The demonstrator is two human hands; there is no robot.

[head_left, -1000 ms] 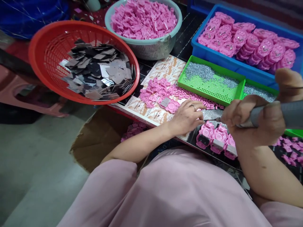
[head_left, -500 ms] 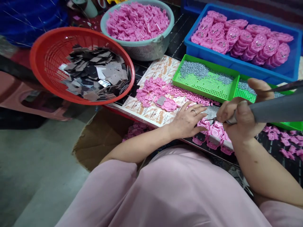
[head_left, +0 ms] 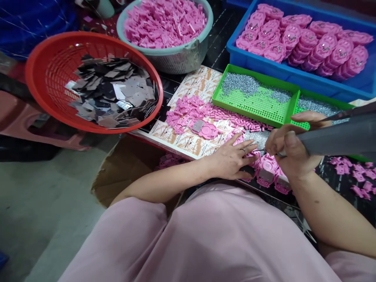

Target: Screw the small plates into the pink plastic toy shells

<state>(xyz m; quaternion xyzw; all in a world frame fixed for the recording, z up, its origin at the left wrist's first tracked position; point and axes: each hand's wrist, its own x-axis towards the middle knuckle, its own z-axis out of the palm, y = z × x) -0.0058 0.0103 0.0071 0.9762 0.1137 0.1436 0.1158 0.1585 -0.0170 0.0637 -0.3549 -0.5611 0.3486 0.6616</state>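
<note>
My right hand (head_left: pixel 293 150) is wrapped round a grey power screwdriver (head_left: pixel 340 137), whose thin bit points left towards the pink housings. Spread and palm down, my left hand (head_left: pixel 232 158) lies on the pink parts at the table's front edge, its fingers next to the bit tip. Beside it stand pink housings (head_left: pixel 266 170) with grey plates in a row. Behind the bit is a heap of small silvery pieces (head_left: pixel 257 138). Further left lies a pink housing (head_left: pixel 205 129) with a grey plate. What my left fingertips press on is partly hidden.
A red basket (head_left: pixel 35 78) of metal plates stands at the left. Behind are a round basin (head_left: pixel 176 58) of pink parts and a blue crate (head_left: pixel 293 72) of stacked pink housings. A green tray (head_left: pixel 246 107) holds screws. Loose pink parts (head_left: pixel 364 176) lie at the right.
The whole view has shifted slightly. My left hand has moved a little down over the front left housing, now covering more of it. My right hand still grips the screwdriver, slightly further left.
</note>
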